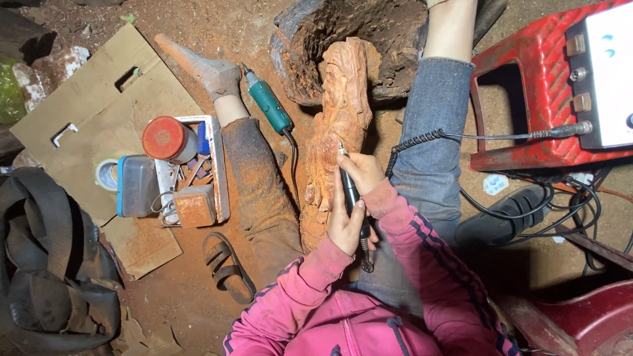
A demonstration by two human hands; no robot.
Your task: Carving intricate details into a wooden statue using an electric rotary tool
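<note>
A long reddish carved wooden piece lies between my legs, its far end resting against a dark hollow log. My right hand and my left hand both grip a slim black rotary handpiece. Its tip touches the carving near its middle. A coiled black cable runs from the handpiece to a white control box on a red stool. A green rotary tool lies on the ground beside my left leg.
A white tray with small tools, a red-lidded jar and a blue-lidded box sits on cardboard at left. A sandal lies near my knee, a black bag at far left. Cables tangle at right.
</note>
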